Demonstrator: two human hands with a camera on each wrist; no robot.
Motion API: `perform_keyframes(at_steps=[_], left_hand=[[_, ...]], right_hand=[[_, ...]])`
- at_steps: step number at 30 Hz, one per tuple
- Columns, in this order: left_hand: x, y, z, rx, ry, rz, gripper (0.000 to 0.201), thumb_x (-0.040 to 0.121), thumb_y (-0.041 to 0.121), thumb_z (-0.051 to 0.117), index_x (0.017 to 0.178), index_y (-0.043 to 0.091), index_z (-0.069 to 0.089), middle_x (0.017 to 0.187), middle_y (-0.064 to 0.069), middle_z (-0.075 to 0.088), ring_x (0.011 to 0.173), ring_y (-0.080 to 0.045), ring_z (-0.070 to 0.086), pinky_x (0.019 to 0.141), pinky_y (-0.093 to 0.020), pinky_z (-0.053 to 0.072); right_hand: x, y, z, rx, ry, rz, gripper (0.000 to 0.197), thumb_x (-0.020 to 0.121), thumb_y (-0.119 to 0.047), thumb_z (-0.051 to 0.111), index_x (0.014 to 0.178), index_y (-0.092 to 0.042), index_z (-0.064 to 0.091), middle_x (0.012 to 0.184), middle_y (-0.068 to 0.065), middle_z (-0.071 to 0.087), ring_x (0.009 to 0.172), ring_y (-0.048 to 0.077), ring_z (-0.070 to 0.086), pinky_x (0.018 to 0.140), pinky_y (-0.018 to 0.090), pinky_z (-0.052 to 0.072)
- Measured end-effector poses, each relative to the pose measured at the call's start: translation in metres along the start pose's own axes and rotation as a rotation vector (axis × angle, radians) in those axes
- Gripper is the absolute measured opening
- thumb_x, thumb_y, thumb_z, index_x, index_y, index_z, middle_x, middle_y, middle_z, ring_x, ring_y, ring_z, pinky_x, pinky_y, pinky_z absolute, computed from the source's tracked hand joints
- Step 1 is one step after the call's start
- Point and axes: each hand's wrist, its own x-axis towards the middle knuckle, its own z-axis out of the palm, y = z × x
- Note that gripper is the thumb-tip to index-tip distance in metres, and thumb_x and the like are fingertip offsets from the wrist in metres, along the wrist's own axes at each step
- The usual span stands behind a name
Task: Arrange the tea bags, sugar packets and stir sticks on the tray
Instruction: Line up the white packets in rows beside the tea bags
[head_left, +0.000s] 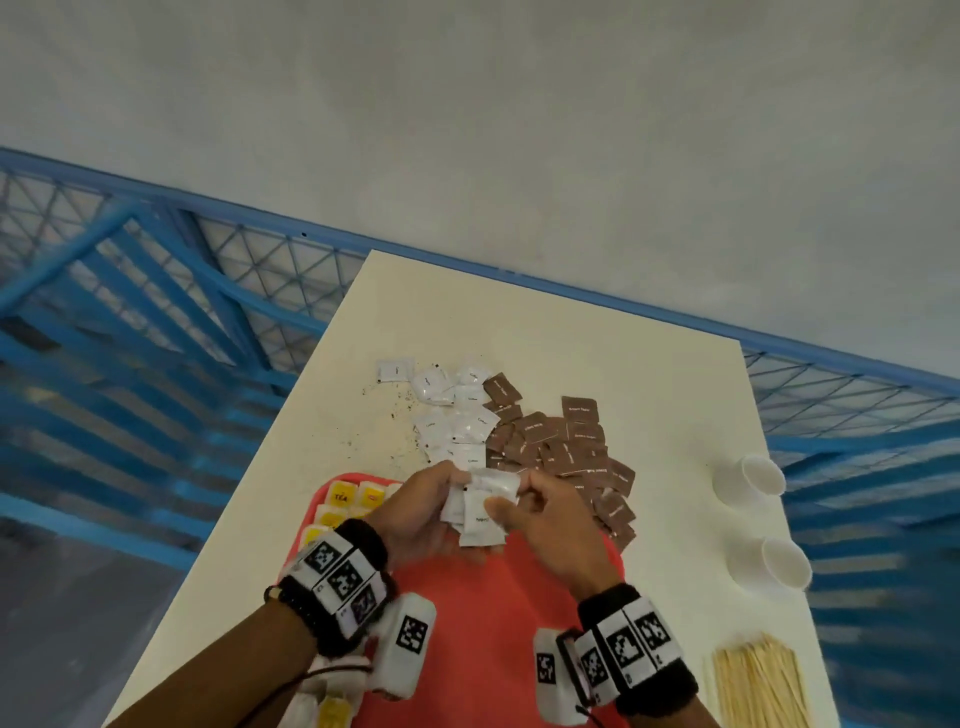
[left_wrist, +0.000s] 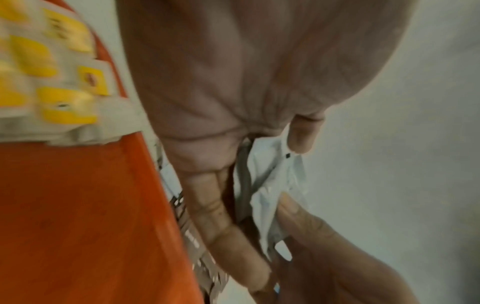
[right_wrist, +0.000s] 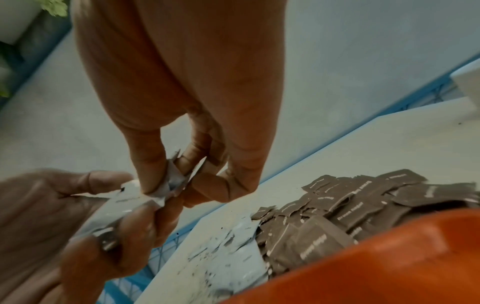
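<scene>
A small stack of white sugar packets (head_left: 475, 512) is hanging above the red tray (head_left: 483, 613), long sides running toward the person. The left hand (head_left: 415, 512) is cradling it while the right hand (head_left: 540, 514) is pinching its far edge. Yellow tea bags (head_left: 353, 499) are sitting in the tray's left corner; brown packets (head_left: 566, 447) are lying on the surface (head_left: 571, 338) beyond.

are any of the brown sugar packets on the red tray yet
No. The brown sugar packets all lie on the table beyond the red tray, which holds only yellow tea bags.
</scene>
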Motion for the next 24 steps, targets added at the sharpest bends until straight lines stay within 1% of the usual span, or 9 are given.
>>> perform_keyframes(at_steps=[3,6,7,10,14,16,20,22,24], left_hand=[[-0.027,-0.031,0.000,-0.084,-0.071,-0.027,0.060,0.098,0.054,0.048,0.123,0.003,0.067,0.114,-0.024,0.066,0.091,-0.033,0.067,0.078,-0.043,0.059],[-0.053,-0.057,-0.003,-0.081,-0.094,-0.039,0.070,0.094,0.062,0.049,0.126,0.002,0.065,0.128,-0.028,0.062,0.108,-0.038,0.062,0.098,-0.052,0.050],[-0.062,-0.063,-0.002,-0.101,-0.103,-0.044,0.069,0.094,0.062,0.049,0.124,0.002,0.067,0.126,-0.028,0.063,0.106,-0.038,0.063,0.096,-0.052,0.051],[-0.078,-0.079,-0.003,-0.166,-0.069,-0.037,0.056,0.090,0.053,0.061,0.120,0.006,0.068,0.116,-0.025,0.066,0.085,-0.031,0.069,0.068,-0.043,0.061],[-0.086,-0.092,-0.003,-0.179,0.066,0.055,0.042,0.097,0.033,0.057,0.130,0.009,0.048,0.099,-0.021,0.067,0.064,-0.026,0.068,0.049,-0.036,0.058],[-0.090,-0.090,-0.005,-0.225,0.069,0.058,0.038,0.101,0.034,0.049,0.129,0.007,0.049,0.096,-0.020,0.066,0.061,-0.025,0.066,0.050,-0.037,0.057],[-0.099,-0.082,-0.008,-0.308,0.096,0.098,0.042,0.102,0.035,0.046,0.127,0.001,0.055,0.100,-0.023,0.065,0.079,-0.035,0.065,0.065,-0.045,0.060],[-0.102,-0.077,-0.005,-0.387,0.120,0.159,0.041,0.102,0.031,0.045,0.116,-0.003,0.063,0.102,-0.025,0.069,0.084,-0.035,0.069,0.072,-0.044,0.061],[-0.104,-0.073,0.001,-0.451,0.186,0.217,0.038,0.099,0.030,0.048,0.108,-0.003,0.064,0.088,-0.021,0.071,0.073,-0.028,0.071,0.064,-0.037,0.061]], right_hand=[[-0.038,0.008,0.016,0.101,-0.050,0.029,0.024,0.084,-0.019,0.078,0.082,0.000,0.063,0.063,-0.004,0.061,0.054,0.008,0.050,0.051,0.020,0.039],[-0.070,0.011,0.036,0.198,-0.104,0.065,0.022,0.082,-0.016,0.080,0.078,0.000,0.065,0.065,0.003,0.067,0.057,0.011,0.056,0.055,0.024,0.044],[-0.077,0.014,0.043,0.196,-0.118,0.078,0.022,0.081,-0.017,0.081,0.074,-0.003,0.065,0.064,0.001,0.065,0.058,0.011,0.055,0.056,0.026,0.043],[-0.092,0.019,0.064,0.049,-0.102,0.055,0.028,0.075,-0.025,0.084,0.062,-0.018,0.060,0.067,-0.008,0.057,0.060,0.005,0.048,0.059,0.022,0.040],[-0.099,0.011,0.080,-0.100,-0.065,-0.009,0.023,0.072,-0.027,0.085,0.075,-0.012,0.068,0.087,-0.004,0.058,0.071,-0.002,0.052,0.064,0.013,0.041],[-0.102,0.004,0.083,-0.104,-0.001,-0.032,0.026,0.069,-0.024,0.088,0.080,-0.012,0.067,0.092,-0.003,0.060,0.074,-0.004,0.054,0.066,0.011,0.041],[-0.111,-0.003,0.087,-0.075,0.185,-0.086,0.031,0.071,-0.025,0.086,0.084,-0.021,0.059,0.091,-0.003,0.058,0.078,-0.002,0.053,0.068,0.013,0.039],[-0.117,-0.005,0.086,-0.073,0.253,-0.095,0.035,0.072,-0.040,0.084,0.082,-0.025,0.055,0.083,-0.008,0.057,0.071,0.002,0.050,0.065,0.015,0.039],[-0.125,-0.011,0.086,-0.077,0.245,-0.055,0.044,0.068,-0.056,0.080,0.084,-0.026,0.053,0.077,-0.007,0.059,0.065,0.003,0.050,0.062,0.020,0.042]])
